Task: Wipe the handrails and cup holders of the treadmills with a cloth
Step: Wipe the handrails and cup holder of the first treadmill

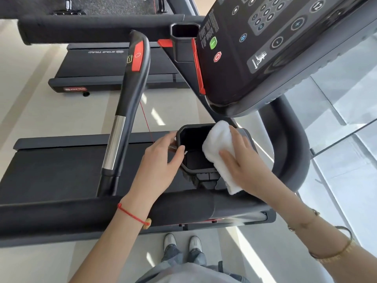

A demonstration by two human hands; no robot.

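A black cup holder (195,160) sits at the near side of the treadmill console. My left hand (161,162) grips its left rim, thumb over the edge. My right hand (242,160) presses a folded white cloth (218,148) against the holder's right rim; the cloth hangs down past the front edge. A black handrail (130,94) with a red panel and a chrome section runs away to the left of the holder. The padded side handrail (102,213) crosses below my arms. A second cup holder (184,40) sits at the console's far side.
The console panel (275,48) with buttons overhangs the holder at upper right. A curved front bar (293,144) wraps around on the right, with a glass wall beyond it. Another treadmill (114,66) stands further back. My shoes (182,244) are on the pale floor.
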